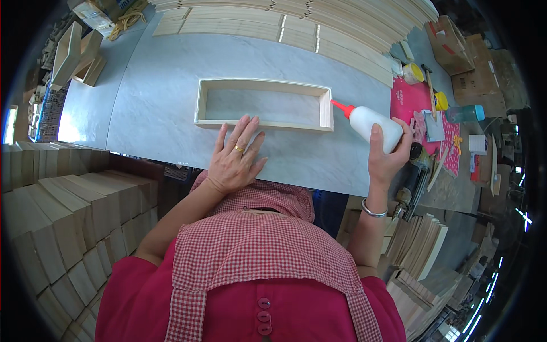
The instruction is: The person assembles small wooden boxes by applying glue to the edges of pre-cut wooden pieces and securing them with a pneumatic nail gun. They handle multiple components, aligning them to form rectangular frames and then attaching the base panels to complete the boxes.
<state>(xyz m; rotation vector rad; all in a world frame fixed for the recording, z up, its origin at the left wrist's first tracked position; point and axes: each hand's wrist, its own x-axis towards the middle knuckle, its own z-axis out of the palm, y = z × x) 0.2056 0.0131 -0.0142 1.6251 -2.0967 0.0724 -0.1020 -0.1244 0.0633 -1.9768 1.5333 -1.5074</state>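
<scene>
A long, narrow wooden frame (268, 125) lies on the grey marbled tabletop (154, 85), with the tabletop showing through its middle. My left hand (236, 155) rests flat with its fingers stretched out, the fingertips touching the frame's near side left of centre. In my right hand (387, 149) is a white squeeze glue bottle (373, 126) with a red nozzle. The bottle is tilted, and its tip points left at the frame's right end, at or very close to the upper edge there. Whether any glue is coming out is too small to tell.
Thin wooden boards (347, 48) are stacked along the table's far side. Small wooden boxes (85, 57) stand at the far left. At right lie a hammer (428, 85), a blue-lidded jar (464, 114) and a nail gun (419, 176). Wood block stacks (74, 228) rise at my left.
</scene>
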